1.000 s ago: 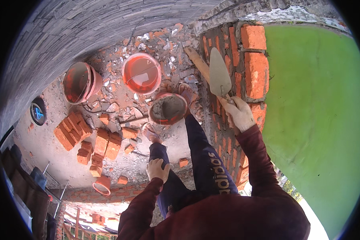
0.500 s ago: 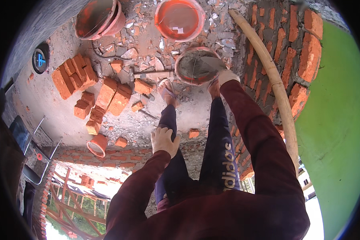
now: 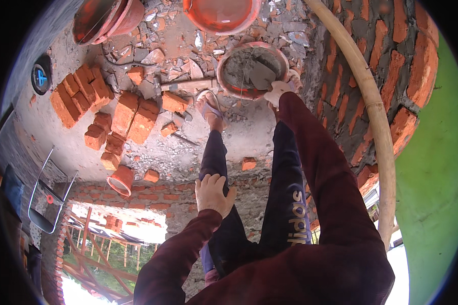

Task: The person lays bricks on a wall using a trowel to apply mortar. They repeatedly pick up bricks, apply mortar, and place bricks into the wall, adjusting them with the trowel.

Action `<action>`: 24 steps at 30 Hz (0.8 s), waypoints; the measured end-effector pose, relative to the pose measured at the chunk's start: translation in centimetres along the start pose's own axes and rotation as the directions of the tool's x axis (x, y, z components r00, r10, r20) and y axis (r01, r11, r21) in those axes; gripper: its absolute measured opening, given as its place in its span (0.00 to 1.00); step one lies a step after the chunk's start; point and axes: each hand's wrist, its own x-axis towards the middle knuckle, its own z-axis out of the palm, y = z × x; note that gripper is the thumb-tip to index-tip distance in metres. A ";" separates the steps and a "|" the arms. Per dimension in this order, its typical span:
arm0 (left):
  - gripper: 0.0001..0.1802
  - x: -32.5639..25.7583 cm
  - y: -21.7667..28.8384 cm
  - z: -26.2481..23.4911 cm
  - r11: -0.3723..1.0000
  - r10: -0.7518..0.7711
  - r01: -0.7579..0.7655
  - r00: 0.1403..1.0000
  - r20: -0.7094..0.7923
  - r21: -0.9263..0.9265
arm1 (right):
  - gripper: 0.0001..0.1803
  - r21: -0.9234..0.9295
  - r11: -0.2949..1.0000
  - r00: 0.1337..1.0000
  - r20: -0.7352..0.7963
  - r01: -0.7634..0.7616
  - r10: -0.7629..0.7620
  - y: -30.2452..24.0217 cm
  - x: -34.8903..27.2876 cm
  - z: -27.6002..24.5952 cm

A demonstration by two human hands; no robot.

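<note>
My gloved right hand (image 3: 279, 93) is closed around the handle of a trowel (image 3: 263, 76), the handle itself mostly hidden by the fingers. The grey blade dips over wet mortar (image 3: 239, 68) in a round reddish tub (image 3: 223, 84), near the tub's right side. That tub stands on the floor just beyond my feet. My left hand (image 3: 213, 194), also gloved, lies on my left knee with its fingers stretched over the dark trouser leg, holding nothing.
Loose bricks (image 3: 130, 114) are piled at the left, beside a hammer (image 3: 188, 85) and rubble. Another reddish tub (image 3: 224, 12) and stacked tubs (image 3: 109, 20) stand farther off. At the right, a bamboo pole (image 3: 374, 101) curves along the brick wall (image 3: 359, 81). A small bucket (image 3: 121, 181) lies tilted at left.
The trowel has turned in the tub, its blade now pointing away rather than left, and my right hand sits slightly closer and to the left. My left hand stays on the knee. The view has shifted.
</note>
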 end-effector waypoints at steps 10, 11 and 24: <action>0.21 1.2 0.4 -1.1 0.998 0.047 -0.047 0.999 0.019 0.045 | 0.13 0.556 0.791 0.938 -0.341 0.257 -0.065 4.5 -4.6 5.5; 0.21 1.1 0.4 -1.2 0.998 0.038 -0.040 0.999 0.022 0.055 | 0.14 0.536 0.788 0.907 -0.415 0.304 -0.068 4.4 -5.8 5.5; 0.21 2.5 1.4 -1.9 0.999 0.002 -0.004 0.999 0.044 0.053 | 0.31 0.495 0.803 0.853 -0.521 0.333 -0.033 -0.2 -21.7 -15.9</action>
